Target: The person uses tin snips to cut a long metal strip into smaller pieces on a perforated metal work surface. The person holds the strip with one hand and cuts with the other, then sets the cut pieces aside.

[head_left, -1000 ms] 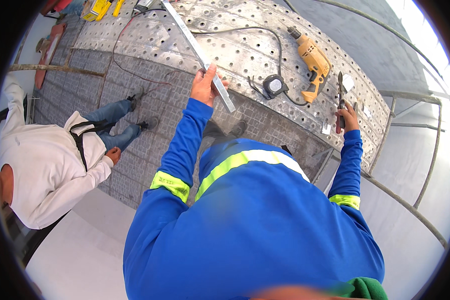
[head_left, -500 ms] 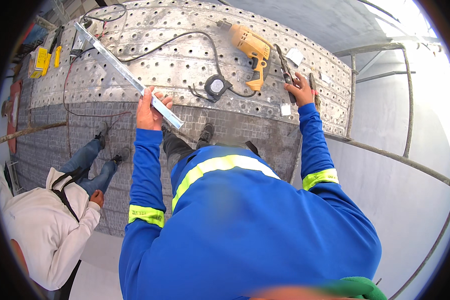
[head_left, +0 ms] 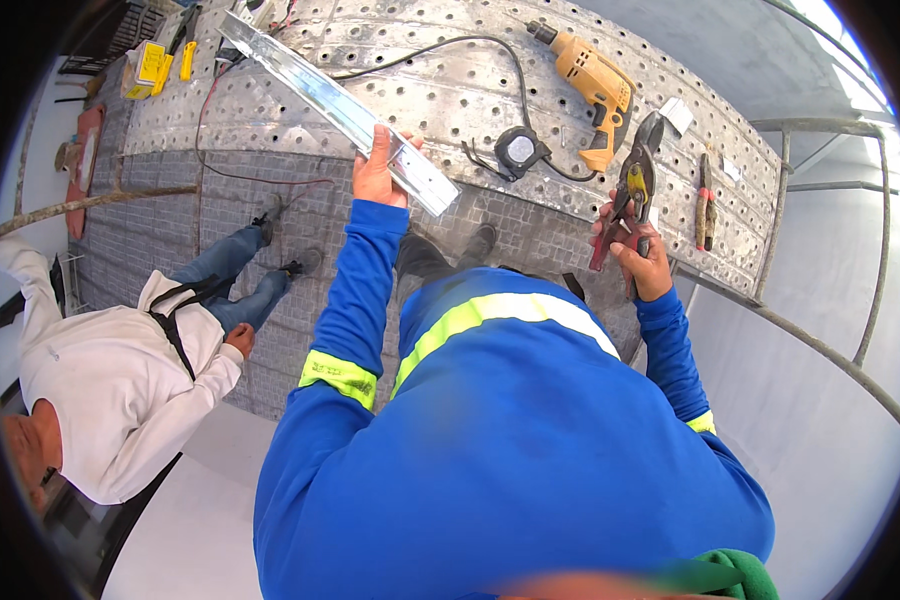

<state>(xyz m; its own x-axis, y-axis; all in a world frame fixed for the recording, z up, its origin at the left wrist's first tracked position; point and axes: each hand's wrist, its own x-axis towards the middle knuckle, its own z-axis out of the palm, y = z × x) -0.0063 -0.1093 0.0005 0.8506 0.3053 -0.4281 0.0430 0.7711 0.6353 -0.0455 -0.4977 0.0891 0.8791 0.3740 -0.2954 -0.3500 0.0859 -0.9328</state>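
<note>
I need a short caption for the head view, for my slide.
Left hand grips a metal channel; right hand holds tin snips.

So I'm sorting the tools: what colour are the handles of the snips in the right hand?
Red, on the snips in the right hand, head view.

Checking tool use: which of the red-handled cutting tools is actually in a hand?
The snips in the right hand; the other red-handled pair lies untouched on the perforated platform.

Silver channel [head_left: 370, 125] in the left hand [head_left: 377, 170]; red-handled snips [head_left: 625, 205] with a yellow patch in the right hand [head_left: 642, 262]. Just above the snips, an orange drill [head_left: 595, 80]; between the hands, a black tape measure [head_left: 521, 152]. Blue sleeves [head_left: 355, 290] carry yellow-green bands.
</note>
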